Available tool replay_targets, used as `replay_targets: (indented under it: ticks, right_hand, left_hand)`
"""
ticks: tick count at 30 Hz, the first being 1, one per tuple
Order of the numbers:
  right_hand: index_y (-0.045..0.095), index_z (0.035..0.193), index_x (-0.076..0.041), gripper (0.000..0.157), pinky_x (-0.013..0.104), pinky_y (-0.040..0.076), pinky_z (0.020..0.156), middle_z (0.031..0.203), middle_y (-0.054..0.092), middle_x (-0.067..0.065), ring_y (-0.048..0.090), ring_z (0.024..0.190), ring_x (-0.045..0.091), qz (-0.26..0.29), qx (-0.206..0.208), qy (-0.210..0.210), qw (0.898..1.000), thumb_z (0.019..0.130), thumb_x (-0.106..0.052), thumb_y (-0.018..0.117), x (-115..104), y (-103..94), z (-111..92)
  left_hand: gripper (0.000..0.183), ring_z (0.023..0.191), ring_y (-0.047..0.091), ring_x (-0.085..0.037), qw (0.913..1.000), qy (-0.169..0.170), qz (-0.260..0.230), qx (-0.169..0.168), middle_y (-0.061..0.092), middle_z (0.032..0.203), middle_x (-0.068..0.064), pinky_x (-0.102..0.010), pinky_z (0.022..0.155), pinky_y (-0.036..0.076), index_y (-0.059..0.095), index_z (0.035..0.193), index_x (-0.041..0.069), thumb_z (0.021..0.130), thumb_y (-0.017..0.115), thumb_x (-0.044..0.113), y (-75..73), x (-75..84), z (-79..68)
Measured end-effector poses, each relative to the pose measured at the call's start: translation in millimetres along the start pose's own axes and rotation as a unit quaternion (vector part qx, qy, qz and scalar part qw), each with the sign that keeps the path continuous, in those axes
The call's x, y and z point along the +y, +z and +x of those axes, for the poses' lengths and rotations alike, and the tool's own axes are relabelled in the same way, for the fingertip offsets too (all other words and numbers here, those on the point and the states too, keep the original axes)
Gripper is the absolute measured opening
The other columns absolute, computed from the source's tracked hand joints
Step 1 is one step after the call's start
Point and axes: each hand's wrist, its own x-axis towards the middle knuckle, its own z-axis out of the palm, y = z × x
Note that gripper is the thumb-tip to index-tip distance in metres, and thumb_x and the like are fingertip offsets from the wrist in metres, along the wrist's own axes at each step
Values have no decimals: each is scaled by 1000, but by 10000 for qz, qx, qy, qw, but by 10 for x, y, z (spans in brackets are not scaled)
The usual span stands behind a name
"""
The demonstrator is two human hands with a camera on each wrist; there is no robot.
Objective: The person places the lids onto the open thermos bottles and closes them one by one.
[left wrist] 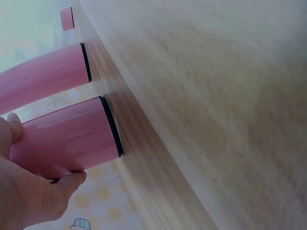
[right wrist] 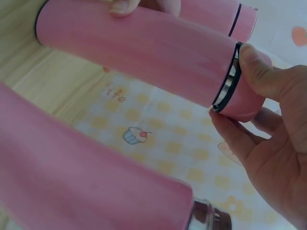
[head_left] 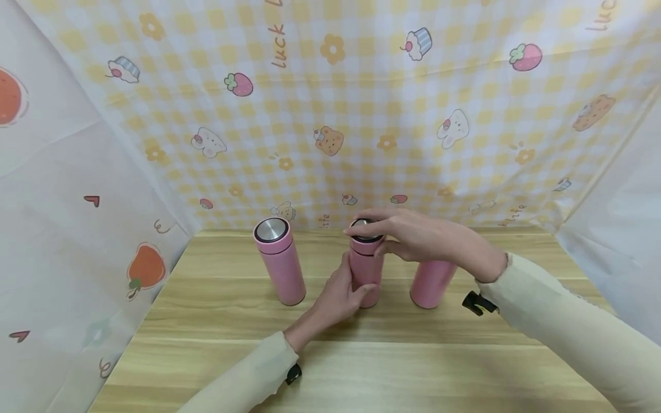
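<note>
My left hand (head_left: 338,295) holds the lower body of the middle pink thermos bottle (left wrist: 72,139), which stands upright on the wooden table. At its top, my right hand (head_left: 420,234) grips the steel-topped pink lid (right wrist: 249,91), thumb on one side and fingers on the other. A thin band of metal shows between lid and body in the right wrist view. To the right stands another pink thermos (head_left: 432,284), mostly behind the right hand; its bare metal neck (right wrist: 204,218) shows without a lid. A third thermos (head_left: 283,267), lid on, stands to the left.
A short pink cylinder (left wrist: 67,19), dark along one edge, sits on the table (head_left: 217,344) beyond the right thermos; the head view does not show it. A yellow checked cloth (head_left: 289,115) hangs behind the table. White cloth (head_left: 67,229) hangs at the left.
</note>
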Motion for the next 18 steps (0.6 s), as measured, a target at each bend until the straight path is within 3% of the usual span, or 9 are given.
replay_targets:
  ticks: [14, 18]
  right_hand:
    - [52, 150, -14, 62, 40, 54, 90, 155, 40, 19, 48, 134, 35, 209, -104, 75, 9997, 93, 1, 72, 1, 44, -19]
    - [42, 156, -16, 67, 40, 52, 93, 162, 28, 17, 51, 131, 29, 375, -125, 114, 9992, 97, -10, 72, -2, 54, -82]
  left_hand:
    - [78, 127, 52, -15, 9999, -86, -65, -131, 47, 145, -8, -37, 106, 43, 21, 154, 8, 97, 74, 19, -32, -29, -9]
    - [74, 127, 52, -15, 9998, -29, -128, -162, 47, 144, -8, -37, 106, 44, 24, 151, 8, 97, 73, 18, -37, -25, -3]
